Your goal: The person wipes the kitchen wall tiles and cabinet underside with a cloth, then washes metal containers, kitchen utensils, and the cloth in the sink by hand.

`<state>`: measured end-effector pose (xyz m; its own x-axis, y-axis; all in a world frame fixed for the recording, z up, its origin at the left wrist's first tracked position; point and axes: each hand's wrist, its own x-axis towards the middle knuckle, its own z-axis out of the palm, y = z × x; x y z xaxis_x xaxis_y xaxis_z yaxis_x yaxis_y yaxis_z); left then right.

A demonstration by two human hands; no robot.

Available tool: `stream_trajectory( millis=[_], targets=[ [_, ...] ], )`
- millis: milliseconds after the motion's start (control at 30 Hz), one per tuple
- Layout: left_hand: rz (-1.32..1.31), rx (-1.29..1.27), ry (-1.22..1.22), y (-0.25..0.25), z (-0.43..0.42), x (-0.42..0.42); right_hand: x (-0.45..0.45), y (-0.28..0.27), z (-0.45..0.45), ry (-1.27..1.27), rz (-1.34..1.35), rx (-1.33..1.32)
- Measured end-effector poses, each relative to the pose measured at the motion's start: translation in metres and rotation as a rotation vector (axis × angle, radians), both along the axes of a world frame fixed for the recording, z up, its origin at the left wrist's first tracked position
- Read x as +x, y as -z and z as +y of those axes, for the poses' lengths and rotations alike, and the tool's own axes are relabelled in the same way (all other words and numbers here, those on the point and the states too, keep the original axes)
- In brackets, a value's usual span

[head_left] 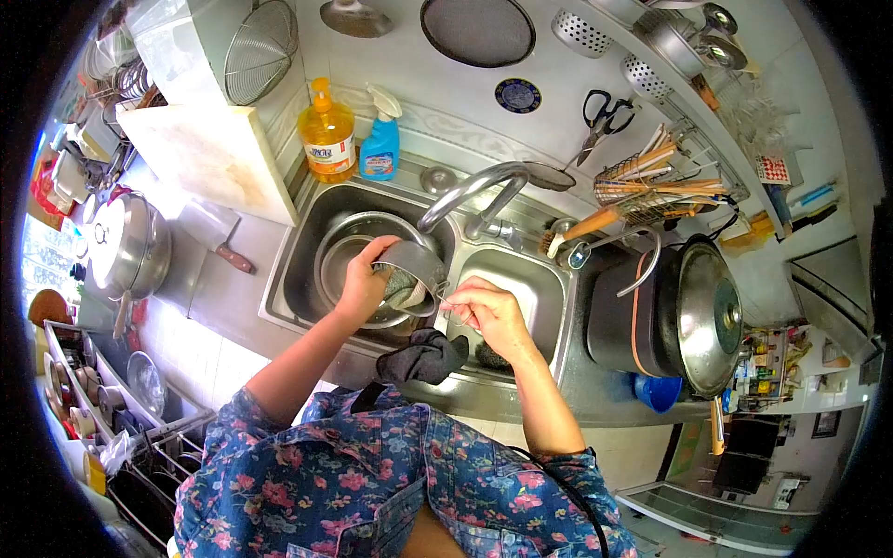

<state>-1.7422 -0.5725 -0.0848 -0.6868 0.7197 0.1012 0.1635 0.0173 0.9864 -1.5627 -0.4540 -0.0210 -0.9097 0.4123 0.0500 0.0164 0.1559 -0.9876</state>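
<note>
My left hand [361, 284] is closed on the wall of a small metal pot [414, 259], tilted over the left sink basin. A greyish cloth-like thing [400, 289] shows in the pot's mouth. My right hand [488, 314] is beside the pot, near the divider between the basins. Its thumb and fingers pinch a thin, shiny wire handle [443, 290] at the pot's rim; how it joins the pot is hard to see. Below the pot, a larger steel bowl [327, 251] stands in the left basin.
The faucet [474, 181] arches close above the pot. A dark cloth [423, 357] hangs over the sink's front edge. A cleaver [223, 244] lies at left, near a cutting board [209, 153]. Soap [327, 139] and spray [380, 144] bottles stand behind; a large lidded pot [642, 312] is at right.
</note>
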Motion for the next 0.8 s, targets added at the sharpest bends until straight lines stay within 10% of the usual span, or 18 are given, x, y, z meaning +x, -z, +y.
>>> stream_trajectory(
  millis=[233,800],
  targets=[
    [-0.13,-0.08,0.042,0.011,-0.002,0.0,0.002,-0.003,-0.002,-0.048,0.046,0.307],
    [0.338,-0.258,0.008,-0.004,-0.006,0.017,0.0,0.009,-0.013,0.146,-0.031,-0.99]
  ],
)
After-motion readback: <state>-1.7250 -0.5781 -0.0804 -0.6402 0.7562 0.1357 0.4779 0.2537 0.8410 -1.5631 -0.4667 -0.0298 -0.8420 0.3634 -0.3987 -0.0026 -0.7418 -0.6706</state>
